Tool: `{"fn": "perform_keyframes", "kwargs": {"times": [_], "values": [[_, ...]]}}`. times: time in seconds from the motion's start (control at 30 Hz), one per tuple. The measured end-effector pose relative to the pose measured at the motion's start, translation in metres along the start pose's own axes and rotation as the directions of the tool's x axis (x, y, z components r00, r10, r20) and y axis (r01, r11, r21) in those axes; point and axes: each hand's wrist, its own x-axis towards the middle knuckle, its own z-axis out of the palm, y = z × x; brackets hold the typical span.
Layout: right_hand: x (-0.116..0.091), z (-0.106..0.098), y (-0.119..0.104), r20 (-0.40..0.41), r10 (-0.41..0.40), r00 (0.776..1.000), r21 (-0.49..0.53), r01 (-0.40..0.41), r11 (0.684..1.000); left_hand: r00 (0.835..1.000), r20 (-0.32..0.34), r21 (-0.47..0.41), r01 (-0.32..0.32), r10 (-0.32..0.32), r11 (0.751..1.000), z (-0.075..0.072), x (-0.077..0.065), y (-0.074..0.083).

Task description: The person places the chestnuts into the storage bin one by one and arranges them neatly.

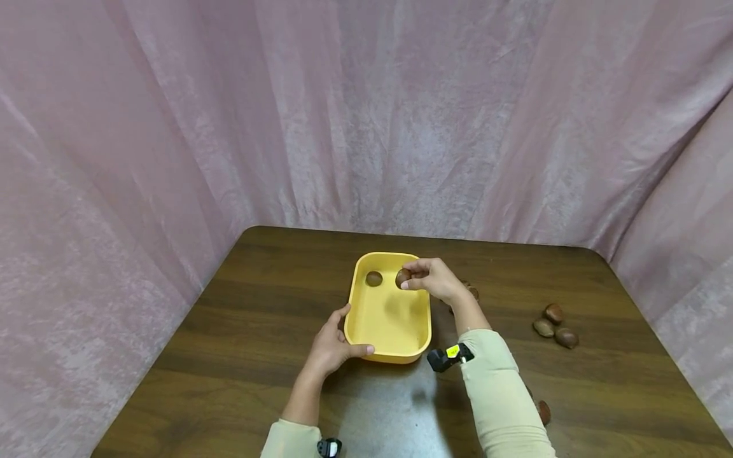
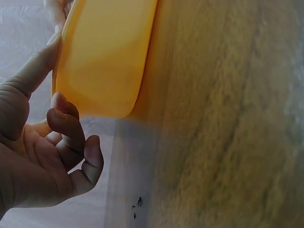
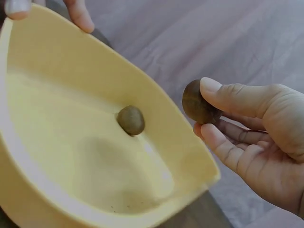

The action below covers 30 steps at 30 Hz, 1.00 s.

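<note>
A yellow plastic tray (image 1: 386, 324) sits on the table, with one chestnut (image 1: 374, 278) lying in its far left corner. Over the tray's far right part, my right hand (image 1: 434, 280) pinches another chestnut (image 3: 198, 103) between thumb and fingertips, above the tray floor. My left hand (image 1: 335, 343) grips the tray's near left corner, its thumb on the near rim and the other fingers along the left side. In the left wrist view the left hand (image 2: 52, 142) shows curled fingers against the tray's outer wall.
Three chestnuts (image 1: 554, 324) lie together on the table at the right. More chestnuts (image 1: 472, 291) are partly hidden behind my right wrist, and others (image 1: 544, 412) beside the right forearm. The wooden table (image 1: 258, 305) ends at a pink curtain (image 1: 401, 127).
</note>
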Motion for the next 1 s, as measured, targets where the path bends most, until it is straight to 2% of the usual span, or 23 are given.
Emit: {"fn": "perform_keyframes", "kwargs": {"times": [0.23,0.53,0.8,1.0], "values": [[0.016,0.013,0.009,0.033,0.044,0.998,0.031,-0.045,0.999,1.0,-0.005,0.0,-0.001,0.001,1.0,0.002,-0.002,0.001],[0.035,0.034,0.022,0.016,0.101,0.995,0.09,-0.102,0.991,1.0,-0.009,0.003,0.004,-0.004,1.0,0.003,-0.002,0.001],[0.044,0.049,0.025,-0.097,0.199,0.975,0.174,-0.18,0.968,1.0,-0.009,0.002,0.011,-0.011,1.0,0.002,-0.004,0.002],[0.05,0.054,0.028,-0.21,0.229,0.951,0.148,-0.201,0.968,1.0,-0.011,-0.001,0.015,-0.015,1.0,0.0,-0.005,0.002]]}}
